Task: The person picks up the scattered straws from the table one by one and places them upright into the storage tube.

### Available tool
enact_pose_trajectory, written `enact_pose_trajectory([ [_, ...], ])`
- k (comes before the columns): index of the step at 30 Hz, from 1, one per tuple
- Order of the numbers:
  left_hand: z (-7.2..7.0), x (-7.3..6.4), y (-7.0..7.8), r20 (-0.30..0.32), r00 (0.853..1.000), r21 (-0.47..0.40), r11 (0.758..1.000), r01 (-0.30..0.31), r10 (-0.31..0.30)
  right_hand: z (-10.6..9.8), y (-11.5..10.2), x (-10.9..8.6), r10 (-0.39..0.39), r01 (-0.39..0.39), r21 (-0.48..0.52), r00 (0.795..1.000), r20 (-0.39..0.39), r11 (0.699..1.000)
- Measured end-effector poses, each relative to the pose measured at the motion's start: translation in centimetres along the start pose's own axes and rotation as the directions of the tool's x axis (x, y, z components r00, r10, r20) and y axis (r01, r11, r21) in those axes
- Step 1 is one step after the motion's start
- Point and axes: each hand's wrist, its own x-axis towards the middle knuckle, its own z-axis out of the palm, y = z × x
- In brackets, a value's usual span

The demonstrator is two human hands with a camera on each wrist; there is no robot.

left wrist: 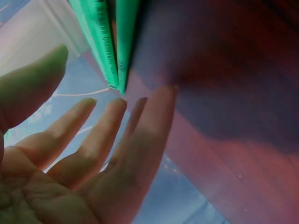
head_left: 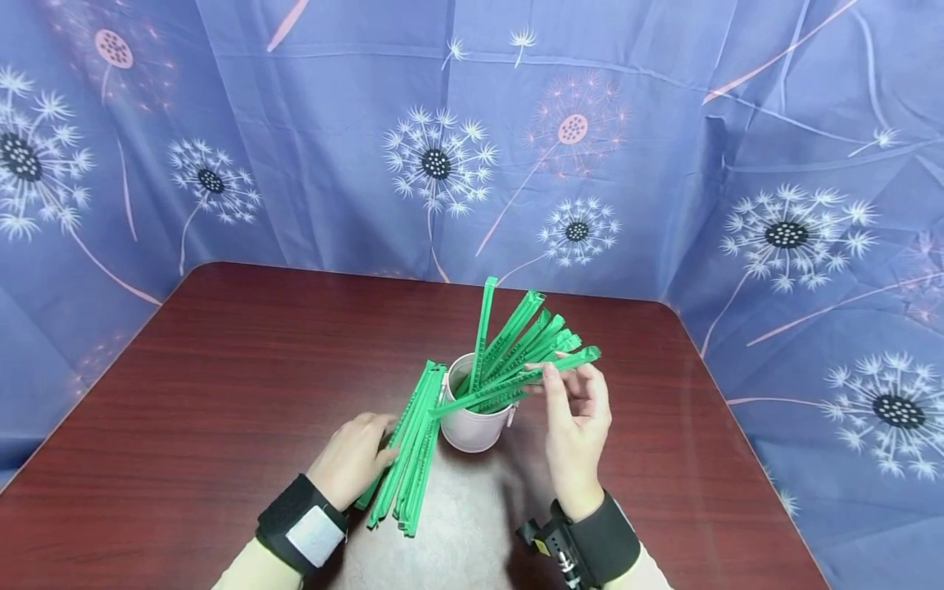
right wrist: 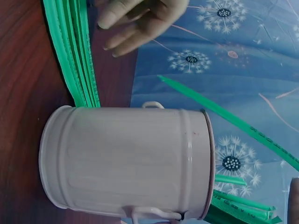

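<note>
My right hand (head_left: 578,430) pinches one long green wrapped straw (head_left: 564,360) between thumb and fingers, holding it slantwise over the mouth of a small pale pink metal bucket (head_left: 472,430). Dark print runs along that straw (right wrist: 233,119) in the right wrist view, where only a fingertip shows at the right edge. Several more green straws (head_left: 505,344) stand in the bucket, leaning right. Left of it lies a bundle of green straws (head_left: 413,459). Beside the bundle is my left hand (head_left: 354,455), its fingers loosely extended in the left wrist view and gripping nothing.
A dark red wood-grain table (head_left: 280,352) carries everything. Blue cloth (head_left: 332,147) printed with dandelions hangs behind and around it. Small handles, such as the bucket handle (right wrist: 152,212), stick out from the bucket's sides.
</note>
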Motion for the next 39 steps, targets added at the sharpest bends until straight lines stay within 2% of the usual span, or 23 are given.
enact_pose_trajectory([
  [9,0.1,0.1,-0.1,0.078,0.994,0.036,0.996,0.076,-0.078,-0.6,-0.1,0.7,-0.034,0.048,0.081,0.985,-0.172,0.996],
  [15,0.4,0.2,-0.3,0.085,0.993,0.031,0.997,0.076,-0.078,-0.6,-0.1,0.8,-0.057,0.097,0.156,0.967,-0.247,0.983],
  [17,0.5,0.1,-0.4,0.079,0.994,0.029,0.997,0.068,-0.070,-0.6,0.1,0.7,-0.088,0.127,0.158,0.969,-0.232,0.979],
  [21,0.6,0.1,-0.5,0.086,0.994,0.023,0.998,0.061,-0.063,-0.5,0.6,0.0,-0.135,0.151,0.084,0.976,-0.173,0.985],
  [24,0.5,0.1,-0.5,0.101,0.992,0.009,0.997,0.071,-0.071,-0.4,0.9,-0.3,-0.117,0.120,0.010,0.982,-0.152,0.993],
  [27,0.5,0.2,-0.5,0.111,0.990,0.000,0.997,0.083,-0.083,-0.3,1.3,-0.5,-0.073,0.071,-0.022,0.987,-0.142,0.997],
  [32,0.5,0.2,-0.5,0.109,0.990,0.005,0.996,0.086,-0.086,-0.5,1.9,-0.8,-0.022,0.003,-0.141,0.991,-0.134,0.990],
  [39,0.5,0.3,-0.6,0.117,0.988,0.012,0.995,0.101,-0.102,-0.7,2.6,-0.8,-0.034,0.021,-0.227,0.998,-0.054,0.974],
])
